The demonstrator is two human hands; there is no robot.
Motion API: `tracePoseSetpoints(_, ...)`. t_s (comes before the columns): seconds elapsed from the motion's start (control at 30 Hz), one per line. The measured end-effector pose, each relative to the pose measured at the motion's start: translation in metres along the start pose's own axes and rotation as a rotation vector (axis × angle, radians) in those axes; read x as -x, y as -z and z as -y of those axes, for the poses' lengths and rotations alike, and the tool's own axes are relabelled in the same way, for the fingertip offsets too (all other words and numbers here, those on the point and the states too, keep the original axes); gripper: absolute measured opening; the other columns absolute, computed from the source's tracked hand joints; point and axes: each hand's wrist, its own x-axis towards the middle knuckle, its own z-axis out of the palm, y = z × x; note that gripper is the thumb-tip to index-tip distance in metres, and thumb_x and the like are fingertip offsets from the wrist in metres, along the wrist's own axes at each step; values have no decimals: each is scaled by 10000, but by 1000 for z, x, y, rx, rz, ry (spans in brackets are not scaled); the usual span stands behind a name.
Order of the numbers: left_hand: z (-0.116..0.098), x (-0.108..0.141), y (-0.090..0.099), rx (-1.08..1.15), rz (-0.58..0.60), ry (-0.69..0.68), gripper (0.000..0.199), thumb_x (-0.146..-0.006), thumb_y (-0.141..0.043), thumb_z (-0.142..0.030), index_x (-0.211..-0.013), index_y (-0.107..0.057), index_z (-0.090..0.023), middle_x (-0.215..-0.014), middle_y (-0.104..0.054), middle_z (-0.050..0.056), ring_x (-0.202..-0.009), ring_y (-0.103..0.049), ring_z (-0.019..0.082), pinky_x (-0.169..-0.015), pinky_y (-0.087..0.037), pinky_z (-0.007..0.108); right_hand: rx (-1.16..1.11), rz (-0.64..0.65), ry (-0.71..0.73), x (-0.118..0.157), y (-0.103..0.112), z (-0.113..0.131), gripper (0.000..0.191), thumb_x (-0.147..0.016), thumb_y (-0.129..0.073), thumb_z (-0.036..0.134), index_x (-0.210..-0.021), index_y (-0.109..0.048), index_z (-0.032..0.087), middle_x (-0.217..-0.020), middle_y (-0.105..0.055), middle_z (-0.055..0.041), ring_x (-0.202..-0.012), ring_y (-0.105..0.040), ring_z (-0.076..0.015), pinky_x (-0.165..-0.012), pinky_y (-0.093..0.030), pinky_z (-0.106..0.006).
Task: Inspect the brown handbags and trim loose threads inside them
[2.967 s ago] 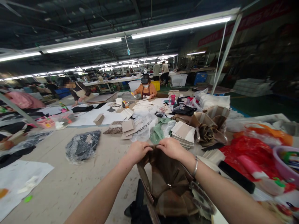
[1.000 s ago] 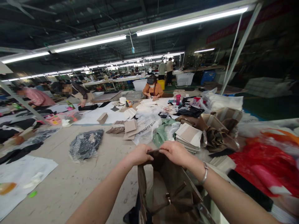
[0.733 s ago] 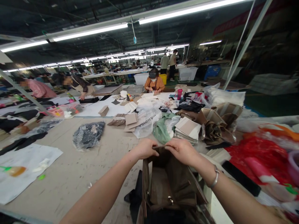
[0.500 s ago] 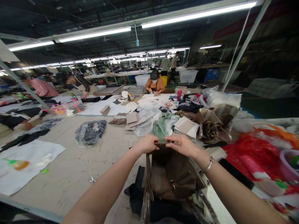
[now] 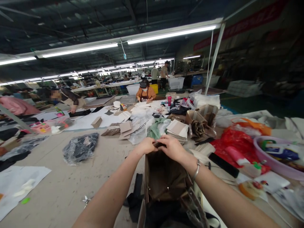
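A brown handbag (image 5: 166, 177) stands before me on the table, its mouth open towards me and its dark inside showing. On its far top edge, my left hand (image 5: 147, 146) pinches the rim with thumb and fingers. Close beside it, my right hand (image 5: 173, 148) grips the same rim, its fingers bent over the edge. Two small metal studs show on the bag's near side. Clear plastic wrap (image 5: 193, 202) covers a strap at the bag's lower right. Black fabric (image 5: 134, 199) lies under and left of the bag.
A plastic-wrapped black bundle (image 5: 80, 148) lies to the left, small metal snips (image 5: 86, 200) nearer me. Beyond my hands are stacked beige panels (image 5: 178, 130) and green fabric (image 5: 155, 128). A black phone (image 5: 223, 164), red plastic bag (image 5: 230, 142) and purple basin (image 5: 257, 142) sit right. A co-worker (image 5: 145, 91) sits opposite.
My view has turned to the right, bringing more of the purple basin in. Both hands remain on the bag's rim; my right hand's fingers now curl further over it, closer to the left hand.
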Motion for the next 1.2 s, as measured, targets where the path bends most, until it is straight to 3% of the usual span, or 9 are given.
tracePoseSetpoints(0.2,6,5,3,139,45,-113,327,-585,-675,-332,-860,-641,-160,-729,-615,-22,-671,-536,138,-571,-367,214,-83,-51,118,4,-6,-21,193,-815,-536,135,-912,-681,217,-939,-650,-32,-855,-582,-132,-784,-446,-244)
tracePoseSetpoints(0.33,6,3,-2,258,4,-171,333,-583,-688,-295,-877,-627,-150,-773,-608,-20,-717,-531,137,-626,-386,215,-16,-47,234,5,-3,-29,166,-838,-523,172,-877,-676,222,-947,-650,-35,-879,-584,-142,-784,-447,-251)
tracePoseSetpoints(0.43,5,1,-7,309,-29,-194,289,-600,-674,-268,-861,-621,-157,-768,-599,-24,-712,-525,133,-633,-389,216,44,-50,223,7,-2,-31,143,-822,-546,173,-889,-660,228,-934,-647,-29,-868,-581,-146,-779,-446,-256)
tracePoseSetpoints(0.8,11,3,-11,263,-158,-211,243,-598,-682,-276,-803,-618,-163,-722,-587,-34,-671,-516,129,-586,-367,222,158,-19,241,-8,1,-22,79,-789,-575,145,-781,-634,198,-824,-628,-30,-802,-535,-156,-735,-418,-274)
tracePoseSetpoints(0.93,15,2,-13,310,-207,-191,257,-598,-684,-273,-817,-612,-159,-757,-608,-21,-697,-533,132,-630,-386,224,99,-4,359,-12,1,-24,117,-799,-557,137,-722,-624,193,-853,-632,-38,-883,-515,-176,-813,-406,-323)
tracePoseSetpoints(1.03,14,1,-10,326,-196,-192,243,-603,-680,-277,-806,-615,-161,-754,-613,-21,-687,-537,125,-627,-384,217,49,12,419,-13,4,-29,139,-806,-547,142,-703,-625,192,-890,-634,-44,-934,-500,-187,-846,-402,-344)
tracePoseSetpoints(1.2,7,2,-3,149,-160,-263,224,-618,-680,-358,-740,-644,-174,-648,-575,-47,-617,-495,109,-556,-317,212,8,75,466,-16,9,-36,167,-806,-530,120,-692,-629,190,-838,-634,-33,-892,-513,-173,-850,-407,-343)
